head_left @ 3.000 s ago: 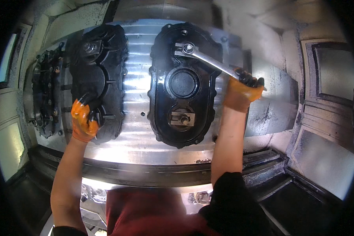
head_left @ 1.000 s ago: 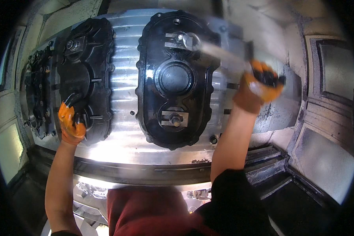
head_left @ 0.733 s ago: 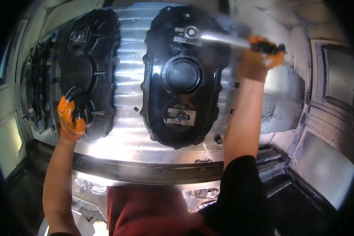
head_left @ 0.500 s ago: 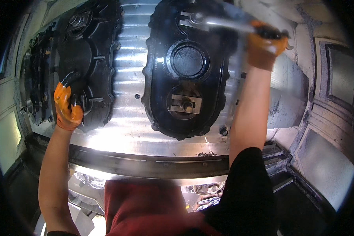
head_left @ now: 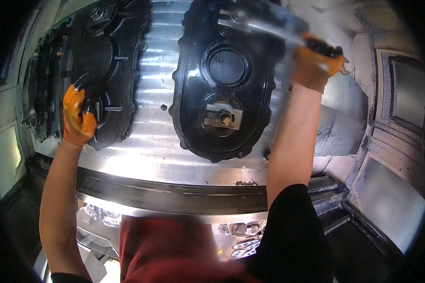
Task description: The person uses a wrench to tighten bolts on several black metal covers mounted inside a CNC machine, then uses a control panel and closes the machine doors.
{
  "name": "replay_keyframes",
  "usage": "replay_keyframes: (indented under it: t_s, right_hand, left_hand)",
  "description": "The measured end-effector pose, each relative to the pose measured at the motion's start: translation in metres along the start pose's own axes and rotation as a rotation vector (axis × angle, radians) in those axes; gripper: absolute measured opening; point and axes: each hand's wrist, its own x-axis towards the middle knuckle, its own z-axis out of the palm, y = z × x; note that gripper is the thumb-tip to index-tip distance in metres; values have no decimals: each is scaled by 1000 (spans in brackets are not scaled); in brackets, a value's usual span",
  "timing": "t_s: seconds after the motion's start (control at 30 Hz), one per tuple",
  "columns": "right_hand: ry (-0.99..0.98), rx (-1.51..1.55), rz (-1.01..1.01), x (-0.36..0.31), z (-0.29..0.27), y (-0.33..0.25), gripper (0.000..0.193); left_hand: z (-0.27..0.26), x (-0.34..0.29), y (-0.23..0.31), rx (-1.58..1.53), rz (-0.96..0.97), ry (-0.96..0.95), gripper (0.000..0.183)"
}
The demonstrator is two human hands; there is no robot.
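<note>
My right hand (head_left: 318, 61), in an orange glove, is closed round the far end of a long silver wrench (head_left: 274, 32). The wrench reaches left to the bolt at the upper clamp plate (head_left: 225, 20) on a black oval cover (head_left: 189, 118). A second clamp plate (head_left: 215, 116) with an upright bolt (head_left: 225, 119) sits on the cover's near end. My left hand (head_left: 78, 113), also gloved, rests on a larger black casting (head_left: 123, 89) at the left. Its fingers lie along the surface, with the thumb apart beside a raised rib.
A ridged metal plate (head_left: 158, 85) lies under both black parts. Along its near side runs a metal rail (head_left: 174, 194), with dark crumbs (head_left: 245, 183) by it. Walls with framed panels (head_left: 387, 193) stand at the right. Silver metal parts (head_left: 245, 247) show below the rail.
My right hand has swung the wrench handle a little toward me, so the wrench slants more. My left hand stays on the casting. The whole view has shifted slightly.
</note>
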Motion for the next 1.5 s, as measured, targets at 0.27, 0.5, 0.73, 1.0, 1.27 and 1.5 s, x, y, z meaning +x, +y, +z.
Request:
replay_keyframes:
  t_s: [0.27, 0.5, 0.73, 1.0, 1.27, 1.5]
  right_hand:
    - [141, -2, -31, -16, 47, 7, 32]
    - [372, 123, -105, -5, 100, 3, 31]
    - [324, 25, -25, -133, 158, -39, 34]
    - [524, 70, -250, -215, 133, -13, 45]
    - [734, 3, -288, -218, 137, -14, 40]
    - [822, 6, -280, -233, 141, -18, 41]
  left_hand:
    - [-2, -14, -8, 79, -42, 42, 42]
    - [-8, 33, 19, -44, -3, 32, 38]
    - [-10, 25, 19, -38, -108, -105, 35]
    - [6, -22, -7, 76, -75, 52, 43]
    - [27, -24, -36, 46, -30, 170, 41]
    - [9, -15, -15, 100, -2, 162, 42]
